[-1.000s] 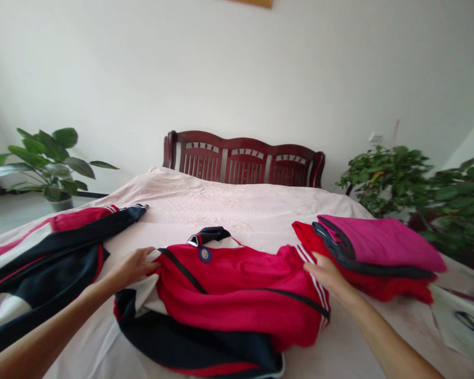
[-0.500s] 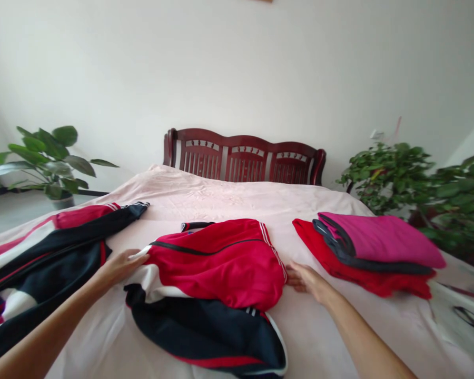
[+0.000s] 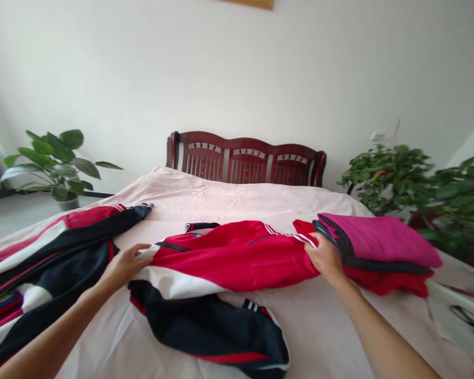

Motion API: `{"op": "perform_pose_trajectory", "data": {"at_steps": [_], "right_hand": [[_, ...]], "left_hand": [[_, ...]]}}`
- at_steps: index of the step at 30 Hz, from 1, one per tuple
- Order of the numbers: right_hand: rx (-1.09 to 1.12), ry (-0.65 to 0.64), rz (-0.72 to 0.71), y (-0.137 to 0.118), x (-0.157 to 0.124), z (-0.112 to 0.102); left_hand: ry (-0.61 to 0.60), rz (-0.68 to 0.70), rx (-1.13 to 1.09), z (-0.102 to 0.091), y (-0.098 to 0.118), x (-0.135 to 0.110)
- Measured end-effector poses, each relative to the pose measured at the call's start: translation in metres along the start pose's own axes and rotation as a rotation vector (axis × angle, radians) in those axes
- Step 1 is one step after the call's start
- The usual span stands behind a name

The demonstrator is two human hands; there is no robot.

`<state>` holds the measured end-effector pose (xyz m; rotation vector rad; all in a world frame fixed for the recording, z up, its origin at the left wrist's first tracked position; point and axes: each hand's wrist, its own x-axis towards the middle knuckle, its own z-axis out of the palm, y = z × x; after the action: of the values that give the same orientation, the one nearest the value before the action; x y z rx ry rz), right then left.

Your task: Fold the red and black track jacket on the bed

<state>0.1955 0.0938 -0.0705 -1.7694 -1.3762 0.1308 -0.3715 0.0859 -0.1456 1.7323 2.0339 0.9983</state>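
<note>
In the middle of the bed lies a red, white and navy track jacket (image 3: 237, 263), its red body stretched between both hands. My left hand (image 3: 128, 263) pinches the white part at its left end. At the other end my right hand (image 3: 326, 256) grips the striped hem, lifted a little off the sheet. One navy sleeve (image 3: 217, 331) with a red stripe is folded loosely toward me. The collar (image 3: 201, 226) shows at the far side. To the left of my left hand is a second navy, white and red jacket (image 3: 59, 268), laid out on the bed.
A stack of folded clothes, magenta on top (image 3: 383, 239) with red beneath (image 3: 387, 281), sits close to my right hand. The pink sheet (image 3: 229, 197) covers the bed. A wooden headboard (image 3: 247, 160) stands behind, potted plants (image 3: 59, 166) at the sides. A dark cable-like item (image 3: 472, 321) lies at right.
My right hand has closed on the striped hem and pulled it right, up to the folded stack. The red fabric is now stretched flatter. My left hand keeps its hold on the white part.
</note>
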Motion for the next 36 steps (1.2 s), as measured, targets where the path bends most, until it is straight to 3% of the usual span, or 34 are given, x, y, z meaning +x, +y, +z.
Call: {"op": "perform_pose_trajectory", "data": {"at_steps": [3, 6, 8, 10, 13, 15, 17, 21, 25, 27, 29, 31, 34, 36], "right_hand": [[-0.263, -0.004, -0.027, 0.03, -0.001, -0.011], [-0.215, -0.025, -0.21, 0.039, -0.036, -0.01], [-0.077, -0.203, -0.264, 0.033, -0.067, -0.01], [0.047, -0.492, -0.272, 0.022, -0.098, -0.014], [0.081, -0.795, -0.373, 0.005, -0.133, -0.022], [0.058, -0.872, -0.441, -0.003, -0.152, -0.023], [0.07, -0.889, -0.435, -0.008, -0.167, -0.018], [0.297, -0.8, -0.313, -0.012, -0.186, 0.002], [0.635, -0.584, -0.054, -0.021, -0.173, -0.003], [0.716, -0.373, 0.068, -0.031, -0.152, -0.021], [0.674, -0.254, 0.062, -0.04, -0.126, -0.042], [0.501, -0.375, -0.022, -0.043, -0.101, -0.059], [0.0, -0.644, -0.137, -0.026, -0.078, -0.066], [-0.33, -0.616, -0.229, -0.005, -0.076, -0.059]], "left_hand": [[-0.041, 0.055, 0.019, 0.014, -0.008, -0.005], [-0.029, 0.125, 0.116, 0.022, -0.012, -0.013], [0.002, 0.158, 0.191, 0.019, -0.011, -0.02], [0.054, 0.217, 0.245, 0.012, -0.007, -0.029], [0.105, 0.391, 0.293, 0.0, 0.006, -0.049], [0.043, 0.519, 0.269, -0.004, 0.016, -0.065], [-0.098, 0.634, 0.206, -0.004, 0.024, -0.083], [-0.348, 0.795, 0.138, 0.004, 0.029, -0.107], [-0.446, 0.808, 0.158, 0.001, 0.032, -0.11], [-0.48, 0.798, 0.151, -0.004, 0.038, -0.109], [-0.499, 0.794, 0.142, -0.007, 0.044, -0.11], [-0.504, 0.802, 0.15, -0.007, 0.049, -0.112], [-0.442, 0.796, 0.17, 0.001, 0.049, -0.115], [-0.378, 0.777, 0.172, 0.008, 0.045, -0.116]]}}
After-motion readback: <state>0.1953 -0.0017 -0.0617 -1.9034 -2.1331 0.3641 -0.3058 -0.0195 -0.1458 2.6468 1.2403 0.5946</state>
